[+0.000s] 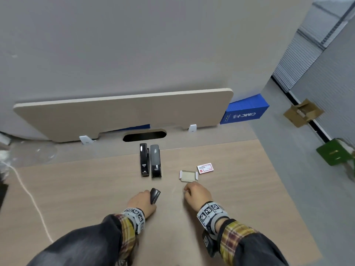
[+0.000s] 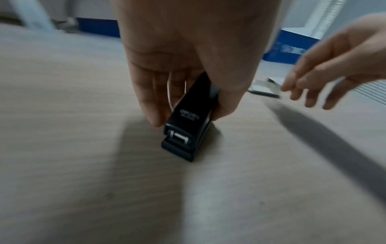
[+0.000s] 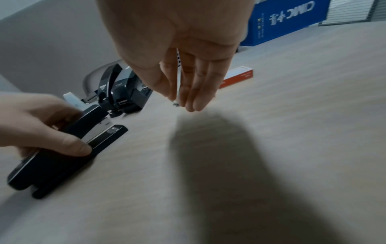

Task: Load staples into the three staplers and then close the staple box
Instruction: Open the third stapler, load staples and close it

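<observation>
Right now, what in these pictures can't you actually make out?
- Tray of the staple box: head view, too small to show any staples inside.
- Right hand: right wrist view, something small at the fingertips, blurred; staples or not, unclear.
- Stapler gripped by the left hand: closed, so its magazine is hidden.
- Two staplers farther back: loaded or not cannot be seen.

two staplers [image 1: 150, 160] stand side by side behind a third [image 1: 154, 195], box tray [image 1: 188, 176] right.

Wooden desk [image 1: 96, 189], three staplers [image 1: 155, 161], open staple box [image 1: 188, 176]
</observation>
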